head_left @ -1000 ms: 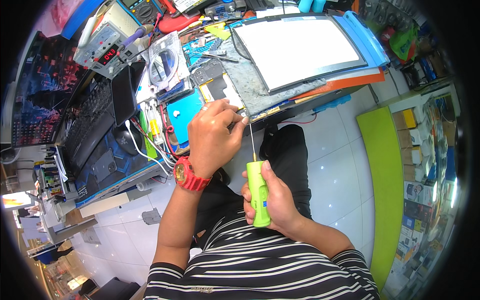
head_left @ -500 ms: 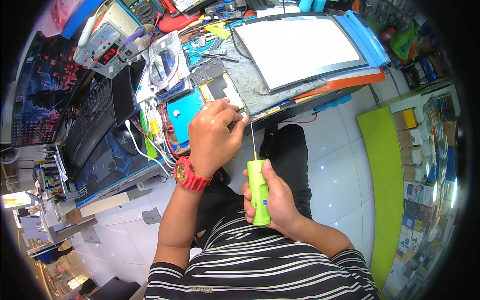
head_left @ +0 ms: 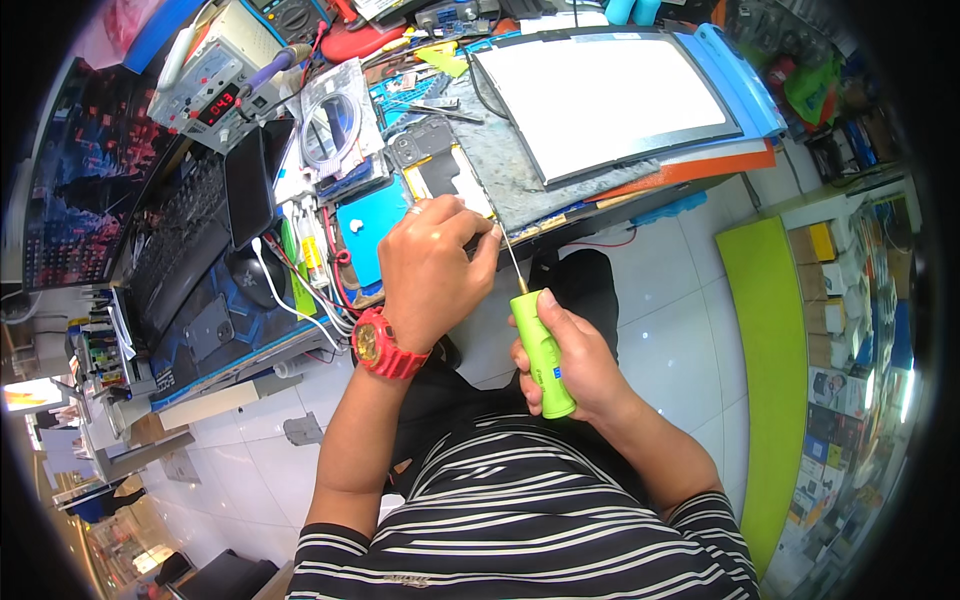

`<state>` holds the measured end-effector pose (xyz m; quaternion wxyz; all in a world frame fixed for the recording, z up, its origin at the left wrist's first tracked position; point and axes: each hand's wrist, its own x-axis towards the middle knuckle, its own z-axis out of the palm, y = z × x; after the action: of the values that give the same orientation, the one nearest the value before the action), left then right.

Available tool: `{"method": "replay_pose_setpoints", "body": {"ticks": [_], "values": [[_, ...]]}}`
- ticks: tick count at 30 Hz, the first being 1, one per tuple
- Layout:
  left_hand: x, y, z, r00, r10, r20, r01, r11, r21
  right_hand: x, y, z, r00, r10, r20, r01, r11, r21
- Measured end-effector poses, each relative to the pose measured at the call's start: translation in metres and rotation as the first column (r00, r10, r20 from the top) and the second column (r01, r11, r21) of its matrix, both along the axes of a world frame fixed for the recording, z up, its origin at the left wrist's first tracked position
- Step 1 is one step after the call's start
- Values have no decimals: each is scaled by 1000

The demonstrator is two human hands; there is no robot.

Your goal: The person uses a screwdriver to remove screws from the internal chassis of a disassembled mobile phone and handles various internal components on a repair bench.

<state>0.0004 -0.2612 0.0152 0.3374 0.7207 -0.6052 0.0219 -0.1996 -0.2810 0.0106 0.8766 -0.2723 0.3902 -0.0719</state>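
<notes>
My right hand (head_left: 582, 352) is wrapped round the lime-green handle of a hand tool (head_left: 542, 350) with a thin metal shaft. The tool leans, its shaft running up and left to the bench edge. There the fingers of my left hand (head_left: 432, 262) are pinched beside the shaft's tip. Whether they grip the tip or something small is hidden. Just past these fingers an opened smartphone (head_left: 428, 145), with a dark camera block and a black and white inside, lies on the bench, partly covered by my left hand. A red watch (head_left: 385, 345) sits on my left wrist.
Left of the phone lie a blue pad (head_left: 362, 235), cables and a black phone (head_left: 249, 188) standing near the power supply (head_left: 215, 100). A white panel (head_left: 610, 105) lies at the right of the bench. A green board (head_left: 765, 400) stands on the right.
My right hand has moved up and right with the green tool, which now tilts more to the left at its tip. My left hand stays pinched and has shifted only slightly.
</notes>
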Motion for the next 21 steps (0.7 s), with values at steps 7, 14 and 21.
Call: {"method": "replay_pose_setpoints", "body": {"ticks": [7,14,21], "values": [[0,-2,3,999,33,30,-34,999,28,0,-17,3,998,55,-37,-58,995,-83],[0,-3,1,1000,27,15,-27,1000,8,2,-13,-8,998,47,-31,-52,985,-162],[0,-4,1,999,30,43,-30,1000,0,3,-15,-10,999,38,-35,-43,986,-159]]}}
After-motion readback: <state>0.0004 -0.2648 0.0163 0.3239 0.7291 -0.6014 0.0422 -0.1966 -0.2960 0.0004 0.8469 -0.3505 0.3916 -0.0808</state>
